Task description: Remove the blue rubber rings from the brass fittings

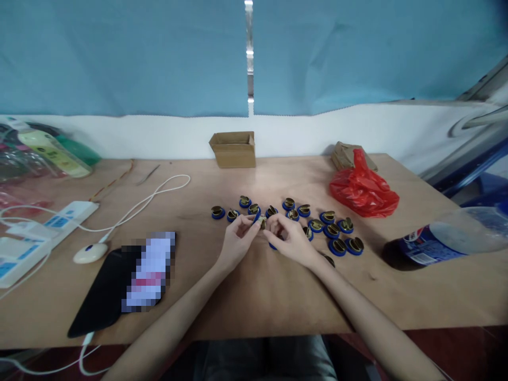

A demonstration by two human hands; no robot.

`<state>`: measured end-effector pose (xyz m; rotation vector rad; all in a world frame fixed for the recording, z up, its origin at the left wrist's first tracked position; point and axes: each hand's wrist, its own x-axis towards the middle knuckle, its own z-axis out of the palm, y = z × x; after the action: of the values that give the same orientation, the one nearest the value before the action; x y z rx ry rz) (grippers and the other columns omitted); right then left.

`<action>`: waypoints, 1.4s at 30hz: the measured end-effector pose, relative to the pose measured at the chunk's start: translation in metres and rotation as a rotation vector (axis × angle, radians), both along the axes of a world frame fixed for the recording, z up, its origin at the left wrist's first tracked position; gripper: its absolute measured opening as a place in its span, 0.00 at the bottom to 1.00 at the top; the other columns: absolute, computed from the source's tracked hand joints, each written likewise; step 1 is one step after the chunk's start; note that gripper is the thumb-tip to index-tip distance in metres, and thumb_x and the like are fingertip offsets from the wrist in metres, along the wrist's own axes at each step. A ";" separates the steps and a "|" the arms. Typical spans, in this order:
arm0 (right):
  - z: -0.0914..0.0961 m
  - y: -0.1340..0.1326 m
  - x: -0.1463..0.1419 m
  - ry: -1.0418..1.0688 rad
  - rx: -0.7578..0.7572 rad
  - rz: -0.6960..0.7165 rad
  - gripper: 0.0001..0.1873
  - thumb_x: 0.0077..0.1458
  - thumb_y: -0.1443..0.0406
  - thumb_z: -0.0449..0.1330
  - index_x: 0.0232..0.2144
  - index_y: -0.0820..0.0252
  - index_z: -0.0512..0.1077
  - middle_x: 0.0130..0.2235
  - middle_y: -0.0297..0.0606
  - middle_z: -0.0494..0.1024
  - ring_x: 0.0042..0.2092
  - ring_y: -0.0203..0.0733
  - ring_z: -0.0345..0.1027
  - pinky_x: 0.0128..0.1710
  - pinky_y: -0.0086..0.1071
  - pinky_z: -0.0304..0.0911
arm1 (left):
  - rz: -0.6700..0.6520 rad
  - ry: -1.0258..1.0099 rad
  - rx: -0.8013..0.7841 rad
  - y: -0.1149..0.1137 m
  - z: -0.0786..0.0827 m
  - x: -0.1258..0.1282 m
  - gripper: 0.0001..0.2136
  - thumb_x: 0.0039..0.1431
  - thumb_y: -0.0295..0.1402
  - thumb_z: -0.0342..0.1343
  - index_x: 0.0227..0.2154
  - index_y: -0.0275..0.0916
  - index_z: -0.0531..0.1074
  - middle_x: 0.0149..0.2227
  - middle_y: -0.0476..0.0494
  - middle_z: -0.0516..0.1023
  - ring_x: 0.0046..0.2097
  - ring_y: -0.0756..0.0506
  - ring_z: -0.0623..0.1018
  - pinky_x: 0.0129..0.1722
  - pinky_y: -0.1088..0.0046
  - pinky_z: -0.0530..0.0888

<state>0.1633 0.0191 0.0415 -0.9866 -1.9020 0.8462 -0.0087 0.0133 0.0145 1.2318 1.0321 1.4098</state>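
pinching blue-rimmed piece (257,216), left hand (237,239); right hand (292,239) curled close, its grip unclear; similar pieces (332,230) around.

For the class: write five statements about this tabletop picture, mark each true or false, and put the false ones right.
1. The left hand pinches a small blue-and-gold piece. True.
2. The right hand holds the red plastic bag. False: it is close beside the left hand, and the red plastic bag lies farther right.
3. The open cardboard box stands beyond both hands. True.
4. The bottle is completely full. False: dark liquid fills only part of it.
5. The white power strip lies on the person's left. True.
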 end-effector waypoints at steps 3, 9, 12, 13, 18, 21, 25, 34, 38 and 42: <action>-0.001 -0.002 0.000 -0.099 0.081 0.000 0.06 0.61 0.65 0.56 0.30 0.56 0.65 0.27 0.31 0.69 0.30 0.37 0.65 0.30 0.30 0.60 | -0.017 -0.009 0.007 0.000 -0.001 0.000 0.16 0.54 0.43 0.66 0.28 0.38 0.67 0.48 0.37 0.79 0.50 0.42 0.80 0.52 0.61 0.76; 0.000 -0.001 0.002 -0.115 0.152 -0.092 0.08 0.66 0.64 0.52 0.33 0.56 0.69 0.30 0.34 0.73 0.30 0.38 0.67 0.31 0.32 0.62 | -0.019 0.019 0.023 -0.002 -0.001 0.000 0.17 0.53 0.37 0.67 0.43 0.41 0.68 0.42 0.43 0.80 0.45 0.45 0.81 0.47 0.67 0.77; 0.006 0.003 0.006 -0.100 0.204 -0.180 0.10 0.66 0.62 0.53 0.33 0.56 0.70 0.31 0.36 0.75 0.31 0.40 0.68 0.33 0.32 0.64 | -0.115 0.063 0.017 -0.005 -0.001 0.002 0.21 0.57 0.36 0.64 0.52 0.42 0.65 0.45 0.40 0.80 0.46 0.44 0.82 0.48 0.66 0.78; 0.008 0.006 0.010 -0.102 0.226 -0.230 0.11 0.66 0.62 0.54 0.32 0.56 0.71 0.31 0.37 0.76 0.31 0.40 0.69 0.34 0.33 0.64 | -0.134 0.083 0.023 -0.006 -0.002 0.003 0.22 0.59 0.37 0.62 0.54 0.42 0.64 0.47 0.40 0.80 0.47 0.44 0.82 0.48 0.65 0.78; 0.013 0.027 0.048 -0.134 0.292 -0.715 0.14 0.65 0.57 0.55 0.31 0.58 0.73 0.29 0.38 0.78 0.30 0.43 0.69 0.34 0.34 0.62 | -0.054 0.438 0.282 -0.011 -0.007 0.003 0.08 0.65 0.32 0.54 0.45 0.41 0.73 0.44 0.41 0.81 0.45 0.45 0.81 0.47 0.67 0.78; 0.010 0.040 0.076 -0.320 0.247 -0.926 0.12 0.63 0.60 0.56 0.31 0.59 0.74 0.29 0.41 0.78 0.31 0.45 0.70 0.32 0.34 0.57 | -0.106 0.667 0.520 -0.014 -0.007 0.003 0.08 0.64 0.28 0.52 0.42 0.41 0.75 0.42 0.41 0.80 0.45 0.44 0.81 0.48 0.66 0.77; 0.005 0.049 0.096 -0.645 0.130 -0.959 0.10 0.60 0.67 0.55 0.29 0.60 0.74 0.30 0.44 0.79 0.32 0.47 0.69 0.31 0.35 0.51 | -0.209 0.753 0.660 -0.019 -0.007 0.007 0.11 0.64 0.24 0.50 0.44 0.41 0.74 0.46 0.39 0.79 0.49 0.43 0.80 0.51 0.65 0.76; -0.001 0.055 0.095 -0.907 0.211 -0.879 0.14 0.65 0.66 0.53 0.31 0.63 0.76 0.35 0.49 0.81 0.37 0.49 0.69 0.39 0.39 0.49 | -0.196 0.771 0.663 -0.017 -0.013 0.006 0.10 0.64 0.23 0.50 0.43 0.39 0.73 0.43 0.39 0.79 0.46 0.43 0.80 0.48 0.66 0.76; -0.005 0.056 0.092 -0.963 0.172 -0.846 0.14 0.64 0.64 0.54 0.32 0.63 0.78 0.34 0.49 0.82 0.38 0.50 0.69 0.40 0.39 0.49 | -0.167 0.771 0.632 -0.013 -0.021 0.008 0.09 0.65 0.25 0.50 0.42 0.39 0.73 0.41 0.41 0.79 0.43 0.45 0.80 0.46 0.67 0.76; 0.003 0.053 0.092 -0.941 0.165 -0.843 0.14 0.63 0.65 0.53 0.34 0.63 0.78 0.36 0.49 0.82 0.39 0.50 0.70 0.40 0.39 0.51 | -0.120 0.787 0.665 -0.010 -0.023 0.012 0.08 0.66 0.25 0.50 0.41 0.39 0.73 0.41 0.42 0.79 0.44 0.45 0.80 0.47 0.68 0.76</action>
<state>0.2551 0.0723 0.0449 -2.0804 -1.8791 -0.3440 0.0031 0.0032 -0.0089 2.4199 0.9753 1.2166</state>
